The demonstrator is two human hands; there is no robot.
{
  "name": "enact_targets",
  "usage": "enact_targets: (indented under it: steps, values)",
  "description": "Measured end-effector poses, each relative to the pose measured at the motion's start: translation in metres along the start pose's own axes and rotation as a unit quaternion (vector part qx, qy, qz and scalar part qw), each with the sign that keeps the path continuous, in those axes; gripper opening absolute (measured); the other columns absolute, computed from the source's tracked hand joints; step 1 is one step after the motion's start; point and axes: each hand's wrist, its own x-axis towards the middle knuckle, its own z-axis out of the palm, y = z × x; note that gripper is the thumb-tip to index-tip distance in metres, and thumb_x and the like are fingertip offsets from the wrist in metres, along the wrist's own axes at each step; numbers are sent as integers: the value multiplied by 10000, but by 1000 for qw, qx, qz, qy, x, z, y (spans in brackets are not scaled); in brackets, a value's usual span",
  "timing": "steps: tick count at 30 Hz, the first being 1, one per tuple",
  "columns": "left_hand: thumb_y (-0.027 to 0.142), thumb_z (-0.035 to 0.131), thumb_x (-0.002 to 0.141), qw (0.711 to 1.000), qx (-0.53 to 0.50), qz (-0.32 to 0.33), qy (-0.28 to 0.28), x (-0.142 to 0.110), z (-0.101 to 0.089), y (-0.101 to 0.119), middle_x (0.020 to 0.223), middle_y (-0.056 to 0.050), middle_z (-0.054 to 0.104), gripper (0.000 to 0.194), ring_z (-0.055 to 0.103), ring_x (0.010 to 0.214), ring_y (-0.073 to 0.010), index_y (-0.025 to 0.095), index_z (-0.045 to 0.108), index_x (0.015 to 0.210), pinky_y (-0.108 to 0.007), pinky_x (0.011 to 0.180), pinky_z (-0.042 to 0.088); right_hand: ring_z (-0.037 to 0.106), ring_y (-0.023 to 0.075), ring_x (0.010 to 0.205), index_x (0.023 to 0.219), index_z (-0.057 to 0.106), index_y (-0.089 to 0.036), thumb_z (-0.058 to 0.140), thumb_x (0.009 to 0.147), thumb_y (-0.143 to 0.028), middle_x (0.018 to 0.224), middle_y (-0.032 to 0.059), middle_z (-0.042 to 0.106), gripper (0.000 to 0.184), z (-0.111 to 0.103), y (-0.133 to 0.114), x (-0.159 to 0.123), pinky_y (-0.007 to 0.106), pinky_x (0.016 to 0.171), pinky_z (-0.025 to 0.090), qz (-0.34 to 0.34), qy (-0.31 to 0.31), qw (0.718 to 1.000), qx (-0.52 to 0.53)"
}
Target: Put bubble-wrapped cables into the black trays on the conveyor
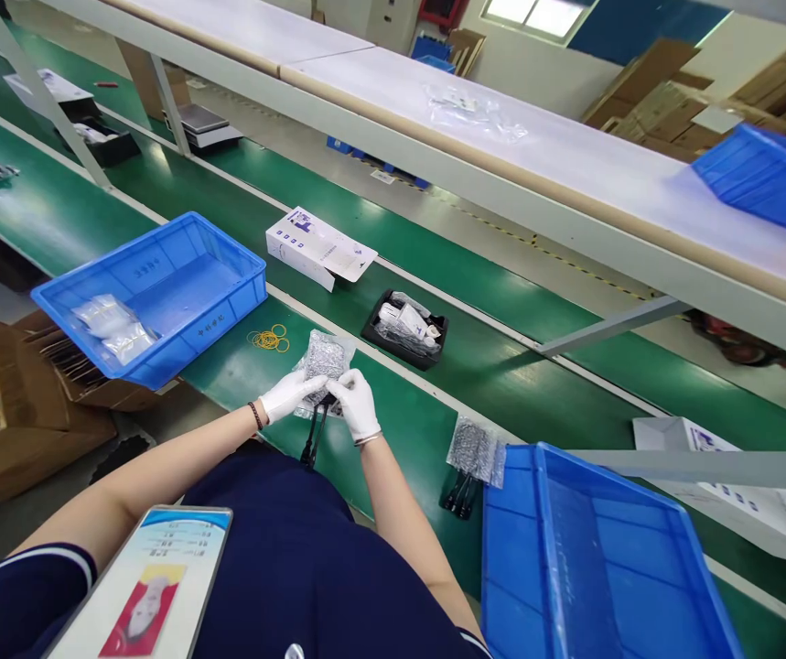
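At frame centre, my left hand (287, 394) and right hand (357, 403) pinch one pouch (325, 359) between them, its long axis pointing away up-frame.

White gloves on both hands (324, 395), navy short sleeves.

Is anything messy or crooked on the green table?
A little. The blue bin on the left sits askew, its corner hanging past the green table edge over a cardboard box. Yellow rubber bands lie loose beside it. Both hands, left hand and right hand, hold a plastic bag.
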Motion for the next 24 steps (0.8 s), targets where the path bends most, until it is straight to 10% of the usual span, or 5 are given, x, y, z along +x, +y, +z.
enact_targets:
  steps: [14,24]
  values:
    - [538,684,762,994,-95,-47,-11,8,-45,-23,1265,-149,648,653,568,1205,-318,93,610,1234,-456,1065,416,407,76,420,650,422,-216,691,607,-355,521,-103,457,306,40,-14,12,215,430,309,85,-22,995,48]
    - [521,647,786,997,-72,-11,-36,9,-75,0,1289,-136,634,633,543,1235,-319,80,590,1237,-413,1070,420,382,92,556,624,403,-217,706,586,-283,588,-79,421,312,63,-25,26,245,541,331,50,-11,998,45]
